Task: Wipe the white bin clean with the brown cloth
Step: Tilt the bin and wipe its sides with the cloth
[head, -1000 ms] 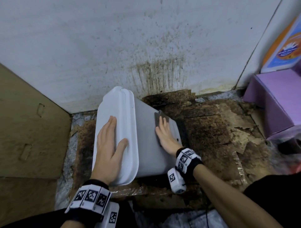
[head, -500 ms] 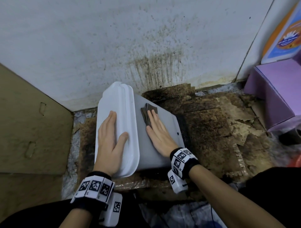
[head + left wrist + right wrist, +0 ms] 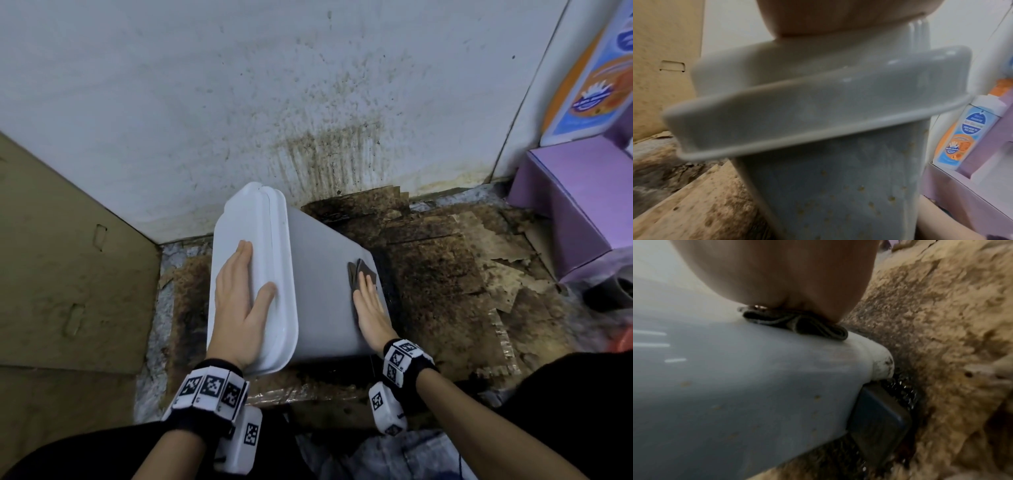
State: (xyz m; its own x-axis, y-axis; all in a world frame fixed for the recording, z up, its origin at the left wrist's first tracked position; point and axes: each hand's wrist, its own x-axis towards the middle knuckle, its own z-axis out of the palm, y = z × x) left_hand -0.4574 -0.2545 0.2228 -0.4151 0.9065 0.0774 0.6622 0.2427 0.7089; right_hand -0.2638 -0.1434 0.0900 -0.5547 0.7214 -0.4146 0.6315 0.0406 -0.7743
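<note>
Left hand [image 3: 239, 301] lies flat, fingers straight, on the tipped white bin's [image 3: 322, 291] lid to steady it while the flat-fingered right hand [image 3: 371, 308] presses the brown cloth [image 3: 359, 272] along its side.

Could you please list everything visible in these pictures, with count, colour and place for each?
white bin: one, white-grey, tilted on the floor by the wall, speckled lower side in the left wrist view.
brown cloth: one, dark brown, folded, on the bin's side near its base.
wall: one, white, brown stains above the bin.
floor: one, brown, peeling and dirty.
cardboard sheet: one, tan, on the left.
purple box: one, lilac, far right.
blue and orange pack: one, above the purple box.
left hand: flat on the bin's lid.
right hand: straight fingers pressing the cloth on the bin.
</note>
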